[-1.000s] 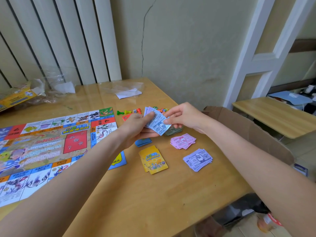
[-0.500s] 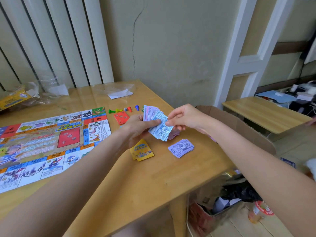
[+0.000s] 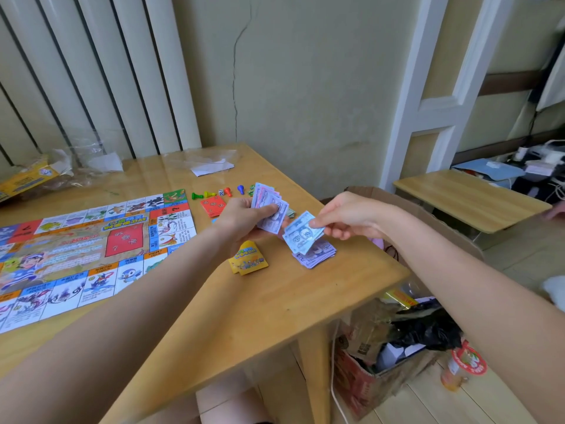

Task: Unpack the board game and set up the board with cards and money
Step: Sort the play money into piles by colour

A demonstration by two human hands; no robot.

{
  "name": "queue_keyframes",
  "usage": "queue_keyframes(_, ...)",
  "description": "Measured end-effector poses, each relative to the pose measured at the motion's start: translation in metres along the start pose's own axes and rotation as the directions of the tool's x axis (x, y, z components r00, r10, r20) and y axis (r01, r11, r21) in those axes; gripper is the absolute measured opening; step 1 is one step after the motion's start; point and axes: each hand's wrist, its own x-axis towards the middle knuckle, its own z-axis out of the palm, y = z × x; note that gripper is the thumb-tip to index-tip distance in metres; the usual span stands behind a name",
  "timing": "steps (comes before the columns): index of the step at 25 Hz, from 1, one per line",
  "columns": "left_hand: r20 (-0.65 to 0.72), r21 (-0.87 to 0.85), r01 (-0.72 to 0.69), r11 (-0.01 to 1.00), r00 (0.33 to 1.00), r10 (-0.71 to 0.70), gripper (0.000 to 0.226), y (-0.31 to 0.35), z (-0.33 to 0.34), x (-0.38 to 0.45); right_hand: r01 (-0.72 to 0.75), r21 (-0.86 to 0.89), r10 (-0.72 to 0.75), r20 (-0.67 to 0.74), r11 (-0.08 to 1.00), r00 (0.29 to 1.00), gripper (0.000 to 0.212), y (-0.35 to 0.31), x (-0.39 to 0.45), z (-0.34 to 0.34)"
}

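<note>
Left hand [image 3: 244,217] grips the mixed wad of notes [image 3: 270,209] above the table [image 3: 275,301], right hand [image 3: 348,220] pinches blue notes [image 3: 301,237] pulled clear over the purple pile [image 3: 315,255], apparently sorting by colour beside the board [image 3: 91,249]

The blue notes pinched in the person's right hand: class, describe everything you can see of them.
The blue notes are a few thin, paper-looking play-money bills, pale blue with darker printing; "500" reads on the front one. They are slightly fanned and tilted, held in the air above the purple pile of notes lying on the table. The right hand pinches their upper right edge between thumb and fingers. They appear separate from the stack in the left hand.
</note>
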Motion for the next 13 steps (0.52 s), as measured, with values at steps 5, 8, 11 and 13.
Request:
queue_keyframes(5,-0.012,-0.081,0.012,0.997,1.000,-0.013,0.009,-0.002,-0.001,-0.005,-0.003,0.134,0.009,-0.049,0.991,0.999,0.008,0.011,0.001,-0.003)
queue_keyframes(8,-0.080,-0.120,-0.003,0.993,0.997,-0.006,0.007,0.005,-0.010,-0.002,0.031,0.185,-0.008,-0.123,0.982,0.992,0.008,0.006,0.013,-0.006)
queue_keyframes(11,-0.102,-0.137,-0.007,0.991,0.995,-0.007,0.014,0.009,-0.024,0.005,0.049,0.221,-0.005,-0.197,0.974,0.980,0.010,-0.001,0.032,-0.004)
queue_keyframes(13,-0.112,-0.126,0.012,0.992,0.993,-0.026,0.017,0.009,-0.033,0.014,0.064,0.255,0.006,-0.264,0.965,0.964,0.013,-0.008,0.051,0.001)
